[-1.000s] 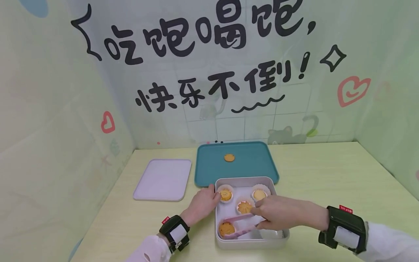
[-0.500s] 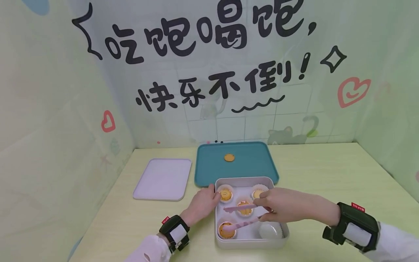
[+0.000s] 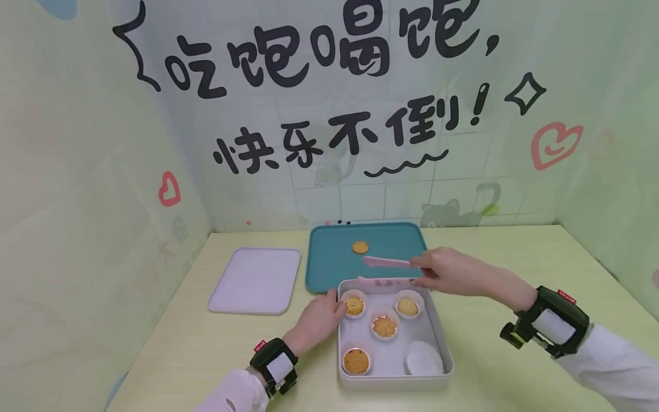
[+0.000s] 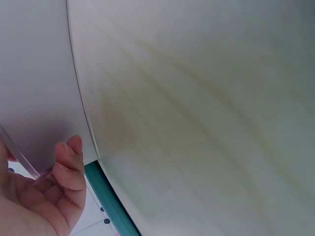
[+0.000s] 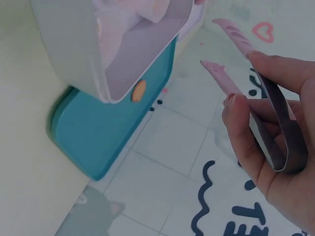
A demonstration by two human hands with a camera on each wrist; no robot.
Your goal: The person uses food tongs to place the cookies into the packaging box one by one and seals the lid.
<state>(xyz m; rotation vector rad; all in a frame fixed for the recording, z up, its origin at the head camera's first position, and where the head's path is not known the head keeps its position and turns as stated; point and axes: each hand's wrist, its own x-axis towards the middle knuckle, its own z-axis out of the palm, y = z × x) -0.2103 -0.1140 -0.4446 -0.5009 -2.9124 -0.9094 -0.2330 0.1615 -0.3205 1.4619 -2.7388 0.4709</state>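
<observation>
My right hand (image 3: 453, 273) holds a pair of tongs (image 5: 285, 118) with pink tips and a metal body. The two tips stand apart with nothing between them, over the box's far rim in the head view. My left hand (image 3: 320, 317) grips the left rim of a pale rectangular box (image 3: 393, 385). In the box are several cookies in paper cups: a round speckled cookie (image 3: 356, 361) at front left, a flower-shaped cookie (image 3: 384, 327) in the middle, others along the back. An unfilled paper cup (image 3: 424, 360) sits at front right. A single cookie (image 3: 360, 247) lies beyond the tongs.
A teal tray (image 3: 329, 269) lies behind the box and bears the single cookie. To its left is a flat lilac tray (image 3: 254, 281). The wooden table (image 3: 515, 274) meets printed cloth walls (image 3: 257, 200) at the back and sides.
My right hand has lifted the tongs away from the front-left cookie and moved them back toward the teal tray. The cookie stays in its cup. The left hand keeps its place on the box.
</observation>
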